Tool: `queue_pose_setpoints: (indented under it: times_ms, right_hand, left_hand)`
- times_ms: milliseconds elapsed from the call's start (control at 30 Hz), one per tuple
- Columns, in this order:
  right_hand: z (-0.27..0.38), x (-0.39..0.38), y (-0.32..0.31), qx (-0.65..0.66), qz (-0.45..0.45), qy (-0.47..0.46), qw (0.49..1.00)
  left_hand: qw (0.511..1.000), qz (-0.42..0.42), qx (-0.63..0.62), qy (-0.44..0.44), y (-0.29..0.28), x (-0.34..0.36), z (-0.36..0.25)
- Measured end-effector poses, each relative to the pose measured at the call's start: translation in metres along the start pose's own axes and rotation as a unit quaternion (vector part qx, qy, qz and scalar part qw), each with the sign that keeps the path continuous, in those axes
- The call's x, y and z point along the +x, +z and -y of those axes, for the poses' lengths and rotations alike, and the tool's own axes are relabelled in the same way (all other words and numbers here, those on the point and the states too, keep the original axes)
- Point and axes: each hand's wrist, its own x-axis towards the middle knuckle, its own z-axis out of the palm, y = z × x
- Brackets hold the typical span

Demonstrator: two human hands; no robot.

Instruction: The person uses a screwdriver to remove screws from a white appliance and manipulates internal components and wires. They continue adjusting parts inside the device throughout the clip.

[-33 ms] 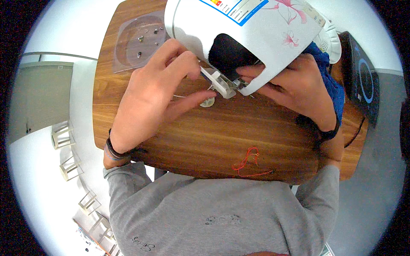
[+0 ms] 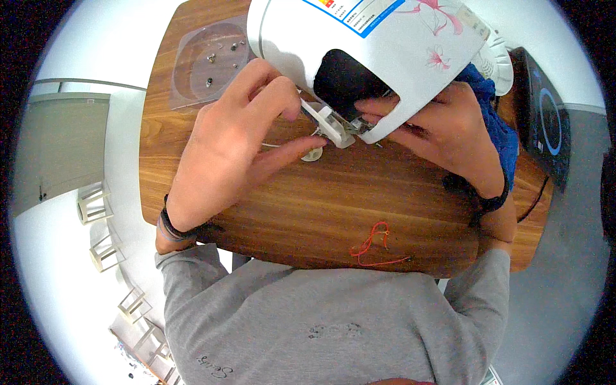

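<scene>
A white appliance housing (image 2: 292,38) with pink flowers, shaped like a rice cooker, lies tilted on the table, a dark opening (image 2: 346,80) facing me. My left hand (image 2: 234,138) grips a small white plastic panel (image 2: 330,125) between thumb and fingers, just at the lower edge of that opening. A thin white wire runs beneath this hand to a pale round piece (image 2: 312,154). My right hand (image 2: 446,128) clasps the housing's lower rim, one fingertip inside the opening. Small metal parts (image 2: 363,125) show between the panel and the rim; how they are joined cannot be made out.
Several screws and small metal parts lie on a clear plastic sheet (image 2: 186,77) at the far left. A red wire (image 2: 369,244) rests near the table's front edge. Blue cloth (image 2: 500,138) and a black induction cooktop (image 2: 542,122) are at the right.
</scene>
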Motion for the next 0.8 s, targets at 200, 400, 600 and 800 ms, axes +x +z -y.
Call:
queue_pose_setpoints:
  times_ms: [200,400,600,800]
  right_hand:
    - [0.006,-0.008,0.015,0.044,-0.011,0.058,0.997]
    - [0.005,-0.009,0.020,0.074,0.019,0.043,0.996]
    - [0.014,-0.007,0.022,0.072,0.023,0.097,0.992]
    - [0.009,-0.015,0.028,0.111,0.028,0.100,0.988]
  left_hand:
    - [0.999,-0.018,0.033,-0.015,0.010,-0.002,-0.004]
    - [0.997,-0.052,0.055,0.036,0.015,-0.007,-0.004]
    - [0.996,-0.071,0.016,0.047,0.017,-0.005,-0.002]
    - [0.997,-0.011,-0.071,-0.001,0.015,-0.006,0.004]
